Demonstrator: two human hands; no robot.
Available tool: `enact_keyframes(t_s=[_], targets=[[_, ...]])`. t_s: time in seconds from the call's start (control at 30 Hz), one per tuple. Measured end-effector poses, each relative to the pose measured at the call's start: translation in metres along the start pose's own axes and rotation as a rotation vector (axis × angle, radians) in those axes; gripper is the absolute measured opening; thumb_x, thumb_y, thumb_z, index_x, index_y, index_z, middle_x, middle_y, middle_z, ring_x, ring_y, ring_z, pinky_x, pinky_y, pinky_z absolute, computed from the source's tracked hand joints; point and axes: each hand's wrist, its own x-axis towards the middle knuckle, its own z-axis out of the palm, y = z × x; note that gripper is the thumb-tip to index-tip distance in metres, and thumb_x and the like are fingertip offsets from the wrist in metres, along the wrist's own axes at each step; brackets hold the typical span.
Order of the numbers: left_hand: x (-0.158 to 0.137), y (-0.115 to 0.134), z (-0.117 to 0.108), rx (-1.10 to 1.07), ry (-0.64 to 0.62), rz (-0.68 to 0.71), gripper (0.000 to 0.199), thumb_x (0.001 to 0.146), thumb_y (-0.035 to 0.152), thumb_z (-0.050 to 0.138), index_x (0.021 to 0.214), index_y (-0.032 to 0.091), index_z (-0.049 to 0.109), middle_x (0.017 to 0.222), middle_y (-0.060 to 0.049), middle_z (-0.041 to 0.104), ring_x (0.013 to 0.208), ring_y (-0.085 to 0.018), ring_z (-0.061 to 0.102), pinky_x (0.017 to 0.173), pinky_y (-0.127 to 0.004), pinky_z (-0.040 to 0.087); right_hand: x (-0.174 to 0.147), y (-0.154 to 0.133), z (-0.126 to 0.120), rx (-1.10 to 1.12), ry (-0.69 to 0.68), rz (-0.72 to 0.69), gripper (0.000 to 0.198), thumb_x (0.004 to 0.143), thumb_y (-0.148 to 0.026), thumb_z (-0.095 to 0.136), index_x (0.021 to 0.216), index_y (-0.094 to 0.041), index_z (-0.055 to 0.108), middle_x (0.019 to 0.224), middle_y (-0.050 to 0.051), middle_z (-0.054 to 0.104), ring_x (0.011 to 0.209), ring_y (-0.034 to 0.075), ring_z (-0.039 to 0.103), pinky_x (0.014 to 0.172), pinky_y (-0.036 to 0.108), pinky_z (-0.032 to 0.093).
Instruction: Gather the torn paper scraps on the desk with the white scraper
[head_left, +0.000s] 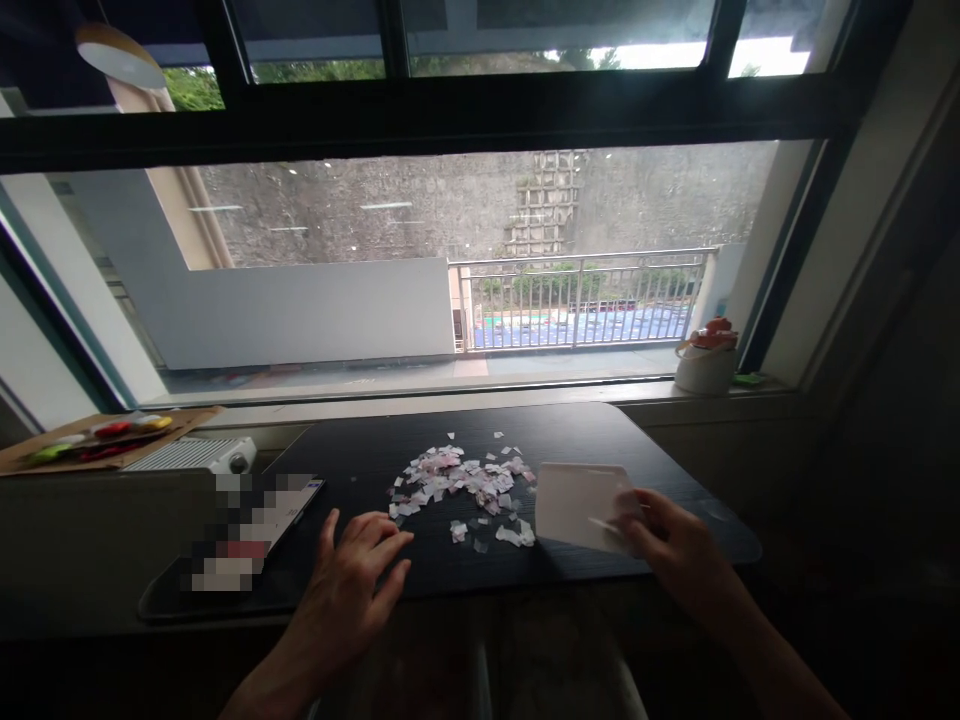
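Note:
Many small torn scraps of pale paper (472,482) lie in a loose heap on the black tabletop (337,440). My right hand (664,540) pinches the right end of a flat, white, rounded-corner rectangular piece (577,505); whether it is a lid or a card I cannot tell. Its left edge is beside the heap's right side. Over the table's front part, left of the scraps, is my left hand (358,570), with fingers apart and nothing in it. Its fingertips come close to the heap's left edge.
A phone-like device (289,510), partly pixelated, lies at the table's left. Beyond the table are a white heater-like unit (225,455) and cardboard (187,425) bearing colourful items. A white bottle with an orange top (706,362) stands on the sill (637,390) before the window.

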Motion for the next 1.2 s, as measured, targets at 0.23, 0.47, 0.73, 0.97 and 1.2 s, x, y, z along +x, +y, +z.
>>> enact_keyframes(t_s=[0.23,0.47,0.73,0.97,1.2], targets=[[-0.015,-0.011,0.004,0.040,-0.013,-0.094,0.022,0.078,0.028,0.049,0.093,0.026,0.066,0.094,-0.004,0.068,0.100,-0.024,0.058,0.099,-0.064,0.023,-0.002,0.000,0.000,0.061,-0.032,-0.023,0.029,0.068,-0.037,0.058,0.090,-0.018,0.063,0.077,0.006,0.074,0.072,0.026,0.069,0.060,0.032,0.052],[-0.027,-0.016,0.009,0.066,-0.002,-0.105,0.019,0.077,0.029,0.051,0.088,0.028,0.067,0.088,-0.002,0.068,0.097,-0.023,0.058,0.100,-0.062,0.021,-0.003,-0.006,-0.006,0.063,0.011,-0.028,0.026,0.066,-0.036,0.062,0.085,-0.019,0.064,0.076,0.005,0.074,0.069,0.025,0.069,0.060,0.031,0.053],[-0.036,-0.018,0.012,0.077,-0.025,-0.100,0.020,0.078,0.032,0.050,0.088,0.028,0.067,0.089,-0.002,0.067,0.096,-0.023,0.058,0.101,-0.062,0.019,-0.003,-0.008,0.028,0.060,-0.137,-0.100,0.026,0.073,-0.035,0.057,0.092,-0.018,0.061,0.081,0.007,0.073,0.072,0.024,0.069,0.062,0.033,0.054],[-0.038,-0.017,0.011,0.091,-0.011,-0.124,0.021,0.078,0.032,0.049,0.088,0.028,0.068,0.088,-0.002,0.067,0.096,-0.022,0.058,0.102,-0.061,0.017,-0.001,-0.002,-0.005,-0.023,-0.095,-0.062,0.028,0.071,-0.038,0.059,0.092,-0.019,0.061,0.081,0.006,0.073,0.073,0.024,0.069,0.063,0.031,0.053],[-0.044,-0.021,0.017,0.109,0.012,-0.098,0.022,0.078,0.032,0.049,0.088,0.030,0.068,0.089,-0.001,0.066,0.095,-0.022,0.058,0.103,-0.061,0.016,-0.004,0.005,-0.007,0.053,-0.057,-0.020,0.027,0.067,-0.035,0.057,0.088,-0.018,0.063,0.075,0.005,0.074,0.068,0.023,0.069,0.055,0.029,0.051]])
